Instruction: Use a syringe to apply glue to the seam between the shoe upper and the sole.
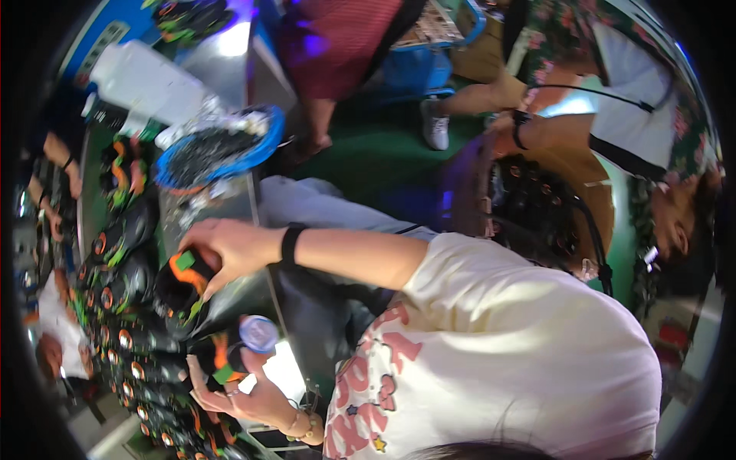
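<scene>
My right hand [222,249], with a black band at its wrist, grips the collar of a black shoe [175,303] with orange lining and a green tab. Its thumb lies by the shoe opening. Lower in the view, my left hand [249,395], wearing a ring and bracelet, curls round a second black-and-orange shoe [221,349] with a green tab. Part of that shoe is hidden by the fingers. Close to the left hand is a round whitish-violet disc [259,334], like a lid; I cannot tell what it rests on.
Rows of similar black shoes [126,337] fill the left side. A blue basin [272,134] holds dark bits, beside a white plastic jug [142,80]. On the right, a person reaches to a cardboard carton [602,188] of black items. Other people stand around, over a green floor [368,146].
</scene>
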Motion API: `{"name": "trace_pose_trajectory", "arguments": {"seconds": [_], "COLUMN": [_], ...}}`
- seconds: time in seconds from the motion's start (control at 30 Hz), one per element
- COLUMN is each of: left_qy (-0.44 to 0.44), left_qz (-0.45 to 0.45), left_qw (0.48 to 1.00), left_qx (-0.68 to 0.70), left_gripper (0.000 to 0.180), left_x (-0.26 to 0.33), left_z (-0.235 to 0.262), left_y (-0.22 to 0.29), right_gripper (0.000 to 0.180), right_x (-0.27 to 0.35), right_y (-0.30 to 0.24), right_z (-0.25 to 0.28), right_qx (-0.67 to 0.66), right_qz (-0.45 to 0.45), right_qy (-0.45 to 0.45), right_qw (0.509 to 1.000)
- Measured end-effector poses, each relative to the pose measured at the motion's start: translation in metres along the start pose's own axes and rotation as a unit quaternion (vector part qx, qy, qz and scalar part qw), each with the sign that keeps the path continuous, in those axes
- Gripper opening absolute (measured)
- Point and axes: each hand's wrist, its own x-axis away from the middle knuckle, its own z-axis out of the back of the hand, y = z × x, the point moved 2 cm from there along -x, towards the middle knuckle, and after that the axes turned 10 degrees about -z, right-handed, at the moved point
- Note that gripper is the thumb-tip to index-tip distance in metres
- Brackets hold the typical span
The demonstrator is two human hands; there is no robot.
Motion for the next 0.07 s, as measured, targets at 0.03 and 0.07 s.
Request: {"name": "trace_pose_trajectory", "arguments": {"seconds": [0.03,0.07], "left_qy": [-0.03,-0.032], "left_qz": [-0.009,0.002], "left_qw": [1.0,0.999], "left_qx": [-0.004,-0.028], "left_gripper": [0.048,0.048], "left_x": [0.004,0.008], "left_z": [0.013,0.022], "left_y": [-0.006,-0.012], "right_gripper": [0.076,0.076], "right_x": [-0.002,-0.01], "right_y": [-0.011,-0.017], "right_z": [-0.002,-0.018], "right_qx": [-0.057,-0.073], "right_qz": [-0.054,-0.043], "right_qy": [-0.022,-0.041], "right_qw": [0.997,0.996]}}
